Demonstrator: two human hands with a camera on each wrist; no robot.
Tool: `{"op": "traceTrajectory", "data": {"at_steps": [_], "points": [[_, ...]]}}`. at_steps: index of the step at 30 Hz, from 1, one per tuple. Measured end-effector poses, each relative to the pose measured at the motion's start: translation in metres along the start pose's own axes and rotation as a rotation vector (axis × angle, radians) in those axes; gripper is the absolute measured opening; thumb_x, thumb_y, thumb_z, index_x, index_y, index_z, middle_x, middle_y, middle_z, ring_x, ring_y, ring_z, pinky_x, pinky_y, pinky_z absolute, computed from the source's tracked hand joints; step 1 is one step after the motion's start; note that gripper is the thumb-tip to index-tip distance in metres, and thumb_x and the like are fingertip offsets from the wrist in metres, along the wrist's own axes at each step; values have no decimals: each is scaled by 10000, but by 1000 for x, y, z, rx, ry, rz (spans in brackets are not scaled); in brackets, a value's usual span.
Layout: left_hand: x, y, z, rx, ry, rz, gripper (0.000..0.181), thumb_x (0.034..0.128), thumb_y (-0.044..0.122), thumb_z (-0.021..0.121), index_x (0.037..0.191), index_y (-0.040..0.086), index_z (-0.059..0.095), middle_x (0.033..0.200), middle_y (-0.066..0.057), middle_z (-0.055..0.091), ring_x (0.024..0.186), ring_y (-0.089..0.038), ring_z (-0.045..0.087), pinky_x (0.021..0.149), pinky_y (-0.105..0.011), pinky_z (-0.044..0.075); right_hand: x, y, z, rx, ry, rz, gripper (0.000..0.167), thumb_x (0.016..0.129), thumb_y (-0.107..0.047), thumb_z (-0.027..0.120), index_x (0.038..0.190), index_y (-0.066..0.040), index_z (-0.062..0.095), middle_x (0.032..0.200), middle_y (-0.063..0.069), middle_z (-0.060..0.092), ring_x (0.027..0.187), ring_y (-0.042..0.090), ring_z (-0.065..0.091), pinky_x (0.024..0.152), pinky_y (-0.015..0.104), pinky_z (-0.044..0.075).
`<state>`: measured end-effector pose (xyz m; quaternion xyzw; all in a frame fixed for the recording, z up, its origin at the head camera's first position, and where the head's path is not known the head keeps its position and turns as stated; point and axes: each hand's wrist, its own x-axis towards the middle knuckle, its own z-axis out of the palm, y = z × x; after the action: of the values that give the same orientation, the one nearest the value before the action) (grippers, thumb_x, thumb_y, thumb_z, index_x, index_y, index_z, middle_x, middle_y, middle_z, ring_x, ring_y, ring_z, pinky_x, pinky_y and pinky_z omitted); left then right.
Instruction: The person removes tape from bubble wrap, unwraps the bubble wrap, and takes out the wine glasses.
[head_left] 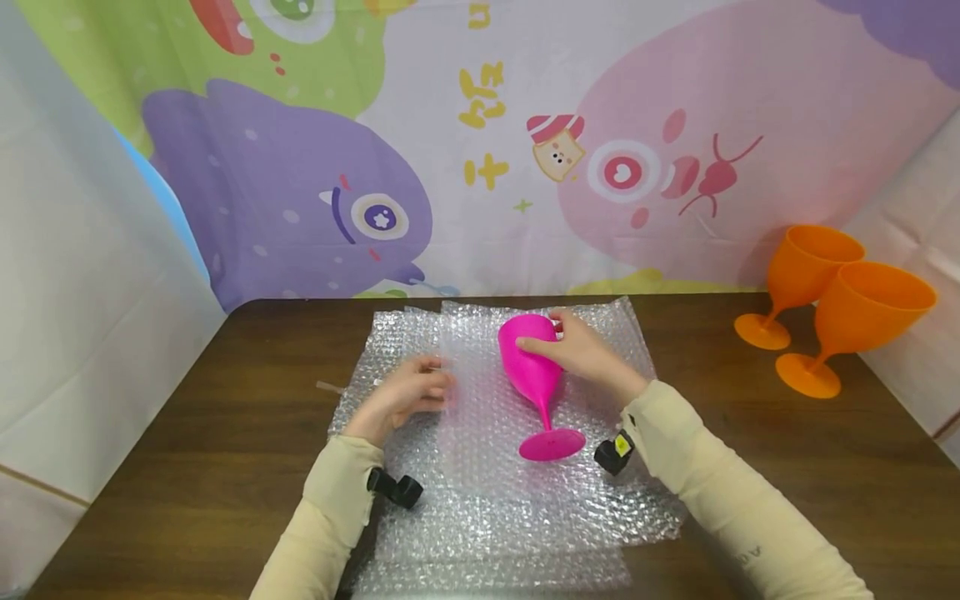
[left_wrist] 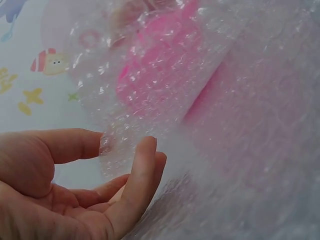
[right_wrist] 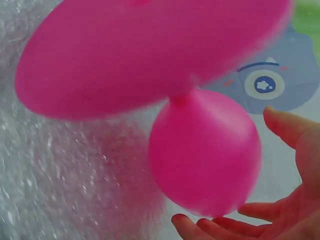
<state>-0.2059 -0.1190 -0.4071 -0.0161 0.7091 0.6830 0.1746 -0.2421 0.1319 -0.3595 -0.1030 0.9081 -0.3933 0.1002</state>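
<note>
A bright pink goblet point(head_left: 529, 360) is tilted over the bubble wrap point(head_left: 480, 517), its foot toward me and its bowl toward the back. My right hand point(head_left: 581, 348) grips the bowl, thumb on one side and fingers on the other. In the right wrist view the round bowl point(right_wrist: 205, 155) shows beyond the large foot. Left of the goblet, my left hand point(head_left: 408, 392) holds the edge of a raised wrap sheet. The left wrist view shows the thumb tip behind that sheet point(left_wrist: 240, 115) and the fingers in front. Through it the goblet looks blurred.
Two orange goblets point(head_left: 813, 258) point(head_left: 870, 308) stand upright at the right of the dark wooden table point(head_left: 217, 442). Several bubble wrap sheets lie overlapped at the middle. Behind the table hangs a cartoon-printed curtain point(head_left: 480, 233).
</note>
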Motion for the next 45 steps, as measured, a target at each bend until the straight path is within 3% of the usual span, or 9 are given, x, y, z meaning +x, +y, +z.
{"op": "traceTrajectory", "data": {"at_steps": [8,17,27,36,45], "points": [[0,-2,4,-2,-20,-5,471,870,-9,472,1307,-114,331,1069,-213,547,690,-108,589,740,-313,538,1,0,15,92,21,67,876,727,-539,670,1313,10,319,1185,185,512,1028,295,559,828,360,495],[1,-4,4,5,-22,-11,440,883,9,481,1290,-105,358,1044,-188,567,697,-108,607,747,-322,537,5,4,23,125,28,67,887,705,-521,699,1315,-10,309,1175,163,505,978,277,575,770,328,512],[2,-5,6,2,-28,-23,471,862,7,525,1290,-96,357,908,-91,562,684,-101,603,711,-283,538,4,8,26,110,16,148,991,707,-590,649,1389,-34,194,1207,181,505,1025,295,560,825,365,481],[2,-6,6,11,-32,-19,457,865,6,516,1283,-98,363,927,-95,561,711,-110,606,723,-288,535,3,11,23,265,27,165,930,760,-473,655,1414,-62,136,1280,196,440,1096,323,518,873,387,464],[1,-6,6,8,-35,-25,454,871,5,503,1290,-95,361,907,-87,578,719,-111,612,726,-294,535,-3,16,20,394,65,163,880,807,-425,629,1418,-79,100,1312,210,377,1060,328,528,794,349,507]]}}
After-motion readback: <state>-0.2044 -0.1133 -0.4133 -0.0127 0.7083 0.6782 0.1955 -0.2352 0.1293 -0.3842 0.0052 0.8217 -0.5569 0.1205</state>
